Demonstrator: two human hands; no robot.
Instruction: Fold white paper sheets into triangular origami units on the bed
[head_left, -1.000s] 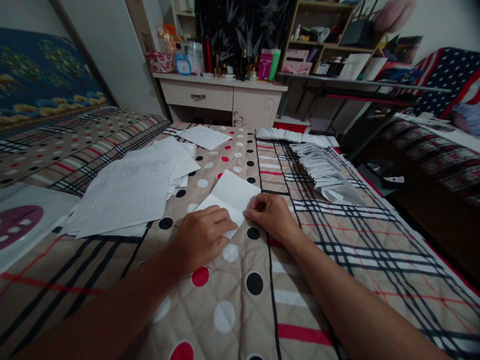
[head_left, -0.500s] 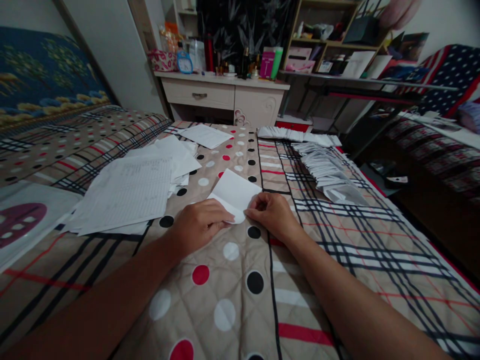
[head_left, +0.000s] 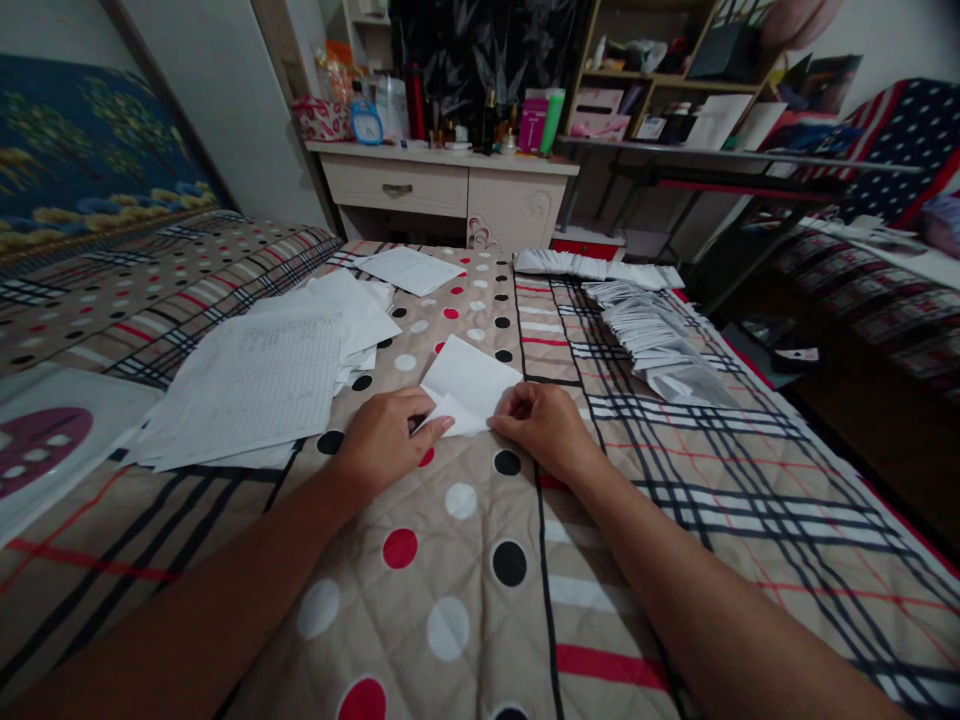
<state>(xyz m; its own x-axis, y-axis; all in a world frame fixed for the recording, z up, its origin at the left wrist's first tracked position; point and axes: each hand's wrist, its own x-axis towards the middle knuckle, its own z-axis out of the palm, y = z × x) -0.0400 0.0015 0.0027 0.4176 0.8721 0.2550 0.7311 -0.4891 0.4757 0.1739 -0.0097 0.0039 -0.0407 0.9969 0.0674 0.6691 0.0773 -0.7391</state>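
A small white sheet of paper (head_left: 471, 382) lies on the patterned bedspread (head_left: 480, 560) in front of me, its near corner folded up and over. My left hand (head_left: 386, 435) pinches that folded near-left corner between thumb and fingers. My right hand (head_left: 541, 425) is curled, its fingertips pressing the paper's right corner down on the quilt. Both forearms reach in from the lower edge of the view.
A loose heap of white and lined sheets (head_left: 262, 375) lies to the left, one more sheet (head_left: 409, 270) farther back. A long row of folded paper pieces (head_left: 645, 335) runs along the right side of the bed. A cluttered dresser (head_left: 442, 185) and shelves (head_left: 675, 70) stand behind.
My left hand slid left off the sheet and lifted its near corner, folding it over toward the middle. My right hand stayed pressed on the right corner.
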